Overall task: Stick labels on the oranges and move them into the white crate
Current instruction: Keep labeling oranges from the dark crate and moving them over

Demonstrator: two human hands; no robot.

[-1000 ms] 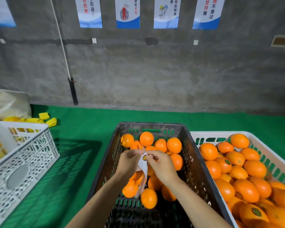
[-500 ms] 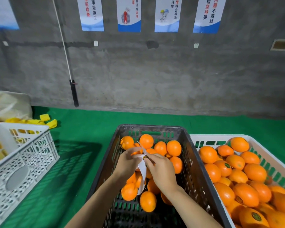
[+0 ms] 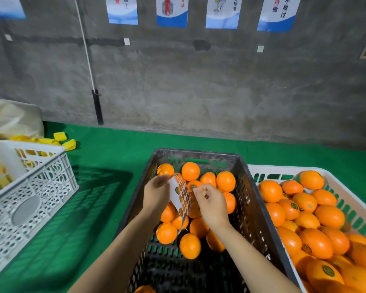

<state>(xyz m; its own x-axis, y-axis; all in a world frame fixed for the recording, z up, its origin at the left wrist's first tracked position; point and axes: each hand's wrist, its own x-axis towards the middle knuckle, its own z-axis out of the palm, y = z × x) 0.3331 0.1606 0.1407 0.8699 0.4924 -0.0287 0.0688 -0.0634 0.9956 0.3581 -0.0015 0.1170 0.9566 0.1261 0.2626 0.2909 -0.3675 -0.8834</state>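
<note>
You're in a fruit-packing workroom, not a home or shop. What shows it: bare concrete wall (image 3: 199, 92) w/ a row of printed posters (image 3: 171, 13) in Chinese; green matting (image 3: 114, 149) on the floor; bulk plastic crates, i.e. black crate (image 3: 199, 154) & white crate (image 3: 283, 168), both loaded w/ oranges (image 3: 330, 216); another lattice crate (image 3: 40, 187) at left; stuffed sack (image 3: 11, 119) by the wall; label sheet (image 3: 181, 195) of round stickers.

Hands parted; sheet turned face-on.
Since 0.5 s ago: right hand (image 3: 211, 205) has drawn off the label sheet (image 3: 181, 196), apparently pinching 1 label (image 3: 195, 188). Left hand (image 3: 156, 193) has swung the sheet round; its rows of circles now show.
</note>
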